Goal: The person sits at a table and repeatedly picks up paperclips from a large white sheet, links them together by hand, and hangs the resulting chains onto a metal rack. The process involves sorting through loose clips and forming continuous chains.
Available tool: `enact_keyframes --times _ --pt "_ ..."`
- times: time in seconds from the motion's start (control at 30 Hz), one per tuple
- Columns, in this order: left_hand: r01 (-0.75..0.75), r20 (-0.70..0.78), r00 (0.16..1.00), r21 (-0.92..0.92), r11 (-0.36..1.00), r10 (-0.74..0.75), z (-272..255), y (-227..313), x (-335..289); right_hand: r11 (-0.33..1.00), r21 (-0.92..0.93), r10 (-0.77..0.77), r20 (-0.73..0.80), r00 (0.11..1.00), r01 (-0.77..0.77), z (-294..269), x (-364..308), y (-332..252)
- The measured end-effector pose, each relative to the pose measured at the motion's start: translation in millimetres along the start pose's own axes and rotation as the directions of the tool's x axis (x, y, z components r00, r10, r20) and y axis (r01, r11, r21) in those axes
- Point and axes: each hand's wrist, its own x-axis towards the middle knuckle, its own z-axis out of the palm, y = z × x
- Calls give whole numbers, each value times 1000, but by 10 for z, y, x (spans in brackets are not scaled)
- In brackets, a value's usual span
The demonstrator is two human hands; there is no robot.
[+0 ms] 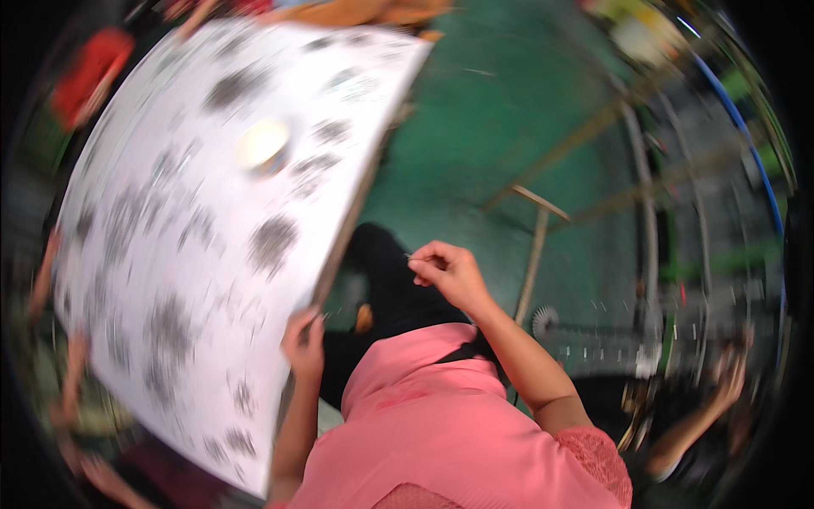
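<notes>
My right hand [447, 270] is raised over my lap, its thumb and forefinger pinched together. A tiny pale, shiny tip shows at the fingertips, too small to name. Beside the near right edge of the white table [212, 288], my left hand [304, 341] is closed with its fingers curled. Blur hides whatever may be in it. Many small dark pieces [273, 241] lie in loose heaps across the tabletop, smeared by motion. Farther up the table stands a round whitish container [264, 146], well away from both hands.
Other people's arms [75, 373] line the table's left side, and a red sleeve [91, 76] shows at the far left. On the right, a wooden frame [536, 246] stands on the green floor [483, 127]. Another person's arm [699, 424] is at the lower right.
</notes>
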Motion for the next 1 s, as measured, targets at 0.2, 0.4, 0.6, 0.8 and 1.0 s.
enact_keyframes --times 0.2,0.4,0.6,0.8,1.0 --pt "1 -139 990 -33 999 -5 138 167 34 988 153 -75 417 906 11 870 141 -221" --pt "24 -300 953 -73 997 -45 303 330 -25 983 178 -59 538 841 -45 1116 230 -178" --pt "33 -396 917 -17 999 -37 375 368 -35 985 170 -62 545 836 -38 1158 329 -15" --pt "-49 -367 922 205 978 123 297 417 70 949 187 -314 463 829 255 1183 317 3" --pt "137 -452 862 646 751 231 -486 215 1163 856 163 -504 477 720 491 1123 357 -7"
